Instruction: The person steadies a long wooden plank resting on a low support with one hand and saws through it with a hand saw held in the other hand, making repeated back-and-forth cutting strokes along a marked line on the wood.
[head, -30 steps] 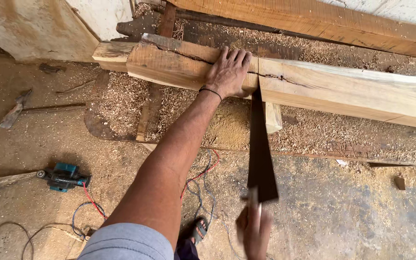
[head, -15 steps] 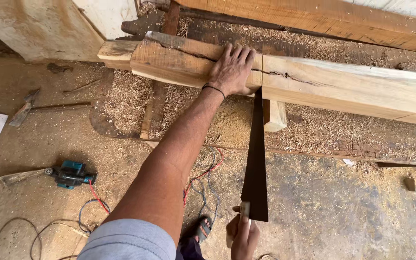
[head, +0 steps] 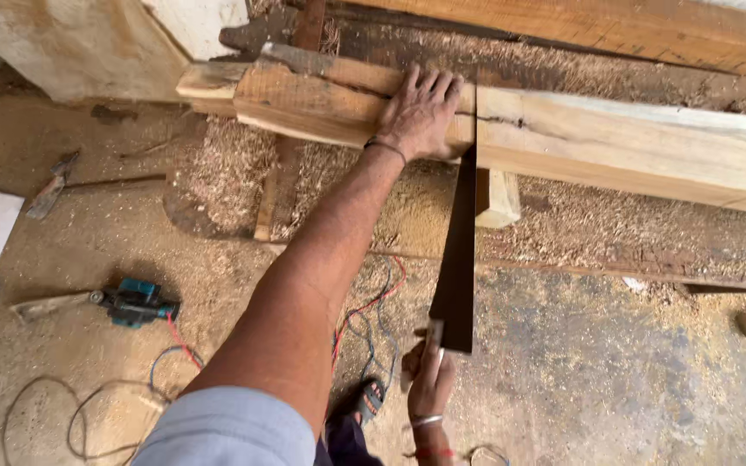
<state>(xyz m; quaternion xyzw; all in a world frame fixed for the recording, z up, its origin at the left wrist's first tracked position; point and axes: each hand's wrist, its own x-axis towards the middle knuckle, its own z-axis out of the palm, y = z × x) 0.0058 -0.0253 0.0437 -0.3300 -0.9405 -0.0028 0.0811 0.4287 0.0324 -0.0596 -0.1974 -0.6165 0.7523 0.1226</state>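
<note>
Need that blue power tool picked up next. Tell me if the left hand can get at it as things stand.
Probably not right away: the left hand is pressed flat on the wooden beam, and the blue power tool lies apart on the sawdust floor, though nothing covers it.

Soft even daylight, faint shadows, sharp focus.

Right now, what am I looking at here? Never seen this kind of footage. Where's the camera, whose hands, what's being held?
There is no machine: one camera sits on a person's head and looks down at their two bare hands. The left hand is pressed flat on a long wooden beam that lies across the view. The right hand grips the handle end of a hand saw, whose dark blade runs up into a cut in the beam beside the left hand. Below is a dusty floor with sawdust heaped under the beam. Also on the floor lie a blue power tool, loose red and blue cables and a hammer.
</note>
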